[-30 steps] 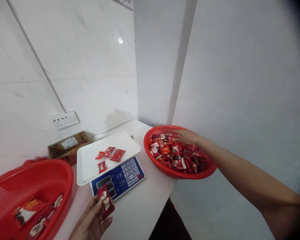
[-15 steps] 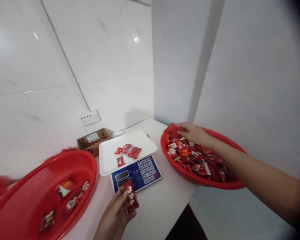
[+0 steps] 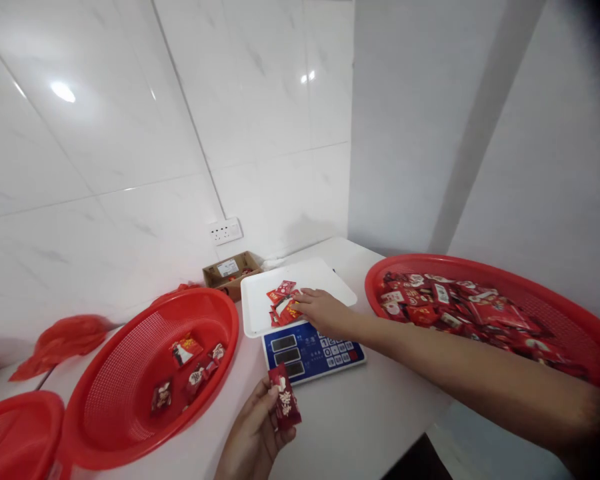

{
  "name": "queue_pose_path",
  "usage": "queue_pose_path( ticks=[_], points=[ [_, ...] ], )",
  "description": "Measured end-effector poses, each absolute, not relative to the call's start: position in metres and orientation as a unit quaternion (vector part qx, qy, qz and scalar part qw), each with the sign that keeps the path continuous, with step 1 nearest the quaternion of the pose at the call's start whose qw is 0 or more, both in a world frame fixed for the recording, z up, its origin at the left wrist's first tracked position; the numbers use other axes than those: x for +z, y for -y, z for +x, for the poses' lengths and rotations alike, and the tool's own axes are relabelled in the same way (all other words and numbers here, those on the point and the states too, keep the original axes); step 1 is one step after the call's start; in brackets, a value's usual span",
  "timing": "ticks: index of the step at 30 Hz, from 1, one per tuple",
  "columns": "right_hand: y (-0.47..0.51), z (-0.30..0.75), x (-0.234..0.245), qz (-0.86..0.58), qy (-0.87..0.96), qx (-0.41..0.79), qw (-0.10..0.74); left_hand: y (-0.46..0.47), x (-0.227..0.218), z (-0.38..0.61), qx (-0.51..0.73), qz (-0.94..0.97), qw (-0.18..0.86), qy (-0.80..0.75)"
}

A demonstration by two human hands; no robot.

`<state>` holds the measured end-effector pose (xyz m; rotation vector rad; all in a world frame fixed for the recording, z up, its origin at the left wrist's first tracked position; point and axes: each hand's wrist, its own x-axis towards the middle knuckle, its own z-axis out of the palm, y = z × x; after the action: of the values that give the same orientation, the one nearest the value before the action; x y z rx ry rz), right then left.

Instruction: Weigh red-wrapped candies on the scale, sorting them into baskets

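Note:
My left hand (image 3: 257, 427) pinches a dark red snack packet (image 3: 285, 400) with pale lettering, in front of the digital scale (image 3: 315, 353). Over the scale's white tray (image 3: 257, 320), my right hand (image 3: 325, 310) has its fingertips closed on the edge of a red-and-orange snack packet (image 3: 284, 308). That packet lies over several small red packets, partly covering them. My right forearm crosses in front of the large red basket (image 3: 420, 261) on the right, which is heaped with red packets. Some of the scale's keys are hidden under my right hand.
Left of the scale stands a red perforated basket (image 3: 105, 373) with several packets inside. Another red basket (image 3: 17, 400) is at the lower left edge. A red plastic bag (image 3: 70, 337) and a small cardboard box (image 3: 233, 270) lie along the tiled wall (image 3: 280, 133).
My right hand has moved left from the right basket to the scale tray, bringing a red packet. My left hand keeps its packet. The view has turned left.

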<state>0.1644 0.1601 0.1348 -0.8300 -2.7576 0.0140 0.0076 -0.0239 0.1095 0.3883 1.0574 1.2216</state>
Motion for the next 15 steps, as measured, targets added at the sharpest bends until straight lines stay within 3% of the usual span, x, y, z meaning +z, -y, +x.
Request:
queue_pose_path(
  ticks=[8, 15],
  points=[
    [-0.168, 0.155, 0.141, -0.358, 0.933, 0.013, 0.037, 0.019, 0.113, 0.015, 0.537, 0.195, 0.685, -0.453],
    [-0.128, 0.198, 0.174, -0.34, 0.924, 0.112, 0.134, 0.025, 0.111, 0.012, 0.53, 0.294, 0.654, -0.452]
  ],
)
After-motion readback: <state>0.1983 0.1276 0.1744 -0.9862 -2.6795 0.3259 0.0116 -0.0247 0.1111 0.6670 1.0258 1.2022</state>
